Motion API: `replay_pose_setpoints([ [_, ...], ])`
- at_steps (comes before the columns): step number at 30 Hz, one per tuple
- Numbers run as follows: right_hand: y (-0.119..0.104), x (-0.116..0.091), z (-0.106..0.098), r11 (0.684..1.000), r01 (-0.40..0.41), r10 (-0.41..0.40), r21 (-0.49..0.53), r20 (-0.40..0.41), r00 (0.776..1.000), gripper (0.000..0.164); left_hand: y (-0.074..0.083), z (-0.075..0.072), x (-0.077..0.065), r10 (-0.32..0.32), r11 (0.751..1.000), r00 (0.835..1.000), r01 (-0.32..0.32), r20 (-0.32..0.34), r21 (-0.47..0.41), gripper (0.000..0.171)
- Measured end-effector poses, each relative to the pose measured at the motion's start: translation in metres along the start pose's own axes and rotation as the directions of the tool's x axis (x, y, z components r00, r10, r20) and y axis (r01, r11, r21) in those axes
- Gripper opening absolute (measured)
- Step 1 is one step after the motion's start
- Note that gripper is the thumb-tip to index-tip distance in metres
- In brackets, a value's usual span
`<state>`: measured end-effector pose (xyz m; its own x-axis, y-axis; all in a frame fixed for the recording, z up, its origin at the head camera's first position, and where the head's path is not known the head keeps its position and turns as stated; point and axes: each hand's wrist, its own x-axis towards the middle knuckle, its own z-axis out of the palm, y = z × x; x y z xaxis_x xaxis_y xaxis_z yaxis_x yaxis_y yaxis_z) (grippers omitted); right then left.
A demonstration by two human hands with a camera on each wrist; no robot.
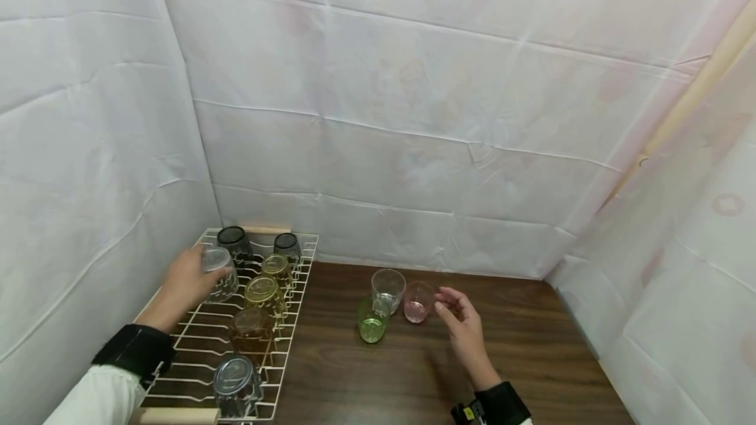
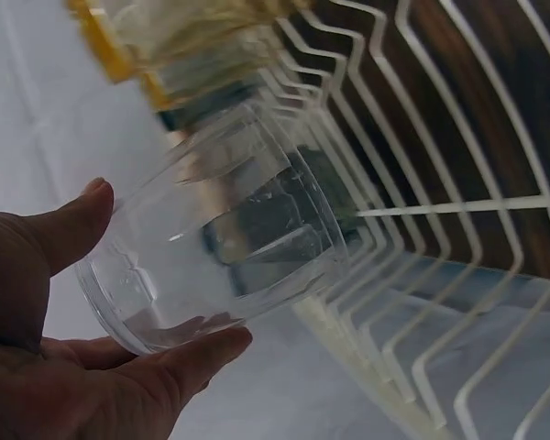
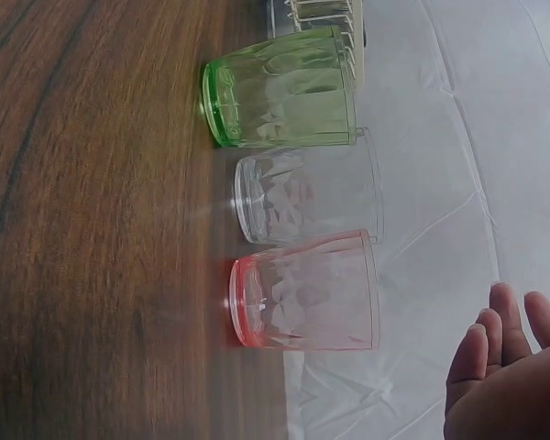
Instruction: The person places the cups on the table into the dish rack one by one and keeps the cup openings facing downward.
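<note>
The left hand (image 1: 186,282) grips a clear glass (image 1: 222,286) at the left side of the rack (image 1: 183,416). The right hand (image 1: 465,330), fingers loosely parted, is just beside the pink glass (image 3: 302,295), 1 of 3 on the table (image 1: 384,382).

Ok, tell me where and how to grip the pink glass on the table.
I'd pinch the pink glass by its side wall, just below the rim, coming from the right: it stands upright, mouth up, flaring toward the rim, and the upright clear glass crowds its left side.
</note>
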<state>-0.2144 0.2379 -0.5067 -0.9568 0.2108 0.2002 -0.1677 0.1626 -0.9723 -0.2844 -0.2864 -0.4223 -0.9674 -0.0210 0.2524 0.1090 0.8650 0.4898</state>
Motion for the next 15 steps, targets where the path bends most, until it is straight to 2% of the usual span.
replay_pose_setpoints([
  [3,-0.001,0.0,-0.001,1.0,-0.009,0.009,-0.005,-0.004,1.0,0.036,-0.011,0.009,0.006,-0.002,1.0,1.0,0.002,0.006,0.013,0.076],
  [9,0.0,-0.002,-0.002,1.0,-0.013,0.013,-0.008,-0.003,1.0,0.036,-0.023,0.021,0.015,-0.032,0.999,0.998,0.03,0.047,0.031,0.084],
  [15,0.002,-0.003,-0.002,1.0,-0.006,0.006,-0.004,0.001,1.0,0.04,-0.032,0.029,0.023,-0.043,0.998,0.997,0.041,0.058,0.037,0.083],
])
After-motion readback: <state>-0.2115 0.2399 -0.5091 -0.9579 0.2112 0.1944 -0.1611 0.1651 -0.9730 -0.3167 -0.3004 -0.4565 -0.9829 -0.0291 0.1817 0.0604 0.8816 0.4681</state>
